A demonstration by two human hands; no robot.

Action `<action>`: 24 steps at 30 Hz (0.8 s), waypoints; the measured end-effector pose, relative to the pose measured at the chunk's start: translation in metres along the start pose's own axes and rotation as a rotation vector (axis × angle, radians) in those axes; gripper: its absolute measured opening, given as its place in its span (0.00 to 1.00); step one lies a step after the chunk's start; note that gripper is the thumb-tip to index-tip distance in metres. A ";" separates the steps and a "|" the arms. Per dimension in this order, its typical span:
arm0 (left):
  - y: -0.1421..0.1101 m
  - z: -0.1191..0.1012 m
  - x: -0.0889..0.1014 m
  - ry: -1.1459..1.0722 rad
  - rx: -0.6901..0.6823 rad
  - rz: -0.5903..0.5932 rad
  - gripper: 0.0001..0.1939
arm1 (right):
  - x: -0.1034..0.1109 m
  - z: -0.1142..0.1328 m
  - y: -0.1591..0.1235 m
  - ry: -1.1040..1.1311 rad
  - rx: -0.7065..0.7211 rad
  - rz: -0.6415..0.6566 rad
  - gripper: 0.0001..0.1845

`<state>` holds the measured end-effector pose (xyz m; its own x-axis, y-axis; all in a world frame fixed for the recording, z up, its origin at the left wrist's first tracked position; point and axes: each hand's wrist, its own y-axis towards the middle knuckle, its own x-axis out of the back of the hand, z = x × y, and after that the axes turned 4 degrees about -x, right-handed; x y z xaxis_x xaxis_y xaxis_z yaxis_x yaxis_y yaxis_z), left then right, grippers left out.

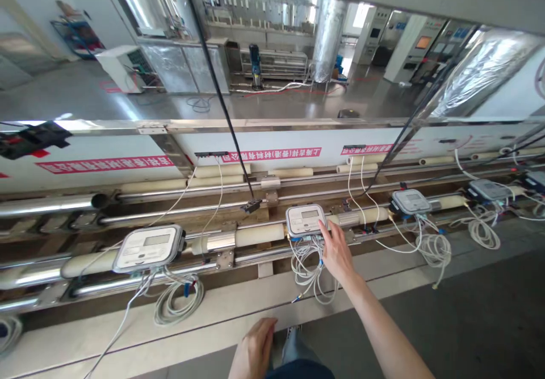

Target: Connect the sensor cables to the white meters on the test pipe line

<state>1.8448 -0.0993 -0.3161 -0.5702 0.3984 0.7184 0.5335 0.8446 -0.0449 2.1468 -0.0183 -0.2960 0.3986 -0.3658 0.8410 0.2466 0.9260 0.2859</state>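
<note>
right hand [336,252] grip released, fingertips touching the front right edge of the middle meter [305,220] | meter sits on the pipe line [259,234], cable coil [309,268] hanging just below it | left hand [255,348] loosely curled, holding nothing, near the table ledge [221,316] well below the meter | open floor [477,311] right of meter

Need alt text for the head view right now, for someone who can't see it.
The right hand touches the lower right edge of the middle meter on a long pipe rig, white cables hanging below it. The left hand hangs low near the bench edge, holding nothing.
</note>
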 end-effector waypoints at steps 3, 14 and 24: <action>0.007 -0.005 -0.007 -0.023 0.010 0.057 0.16 | 0.001 -0.001 0.002 0.002 0.003 0.016 0.41; 0.065 -0.033 -0.002 -0.071 -0.100 0.227 0.17 | -0.008 -0.048 -0.047 0.286 -0.328 -0.172 0.25; 0.125 -0.083 -0.070 0.029 -0.254 0.146 0.14 | -0.041 -0.177 -0.083 0.514 -0.772 -0.259 0.18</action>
<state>2.0031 -0.0508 -0.3141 -0.4598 0.4959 0.7367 0.7501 0.6609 0.0233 2.2666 -0.0972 -0.4359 0.5433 -0.7163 0.4380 0.8214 0.5613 -0.1011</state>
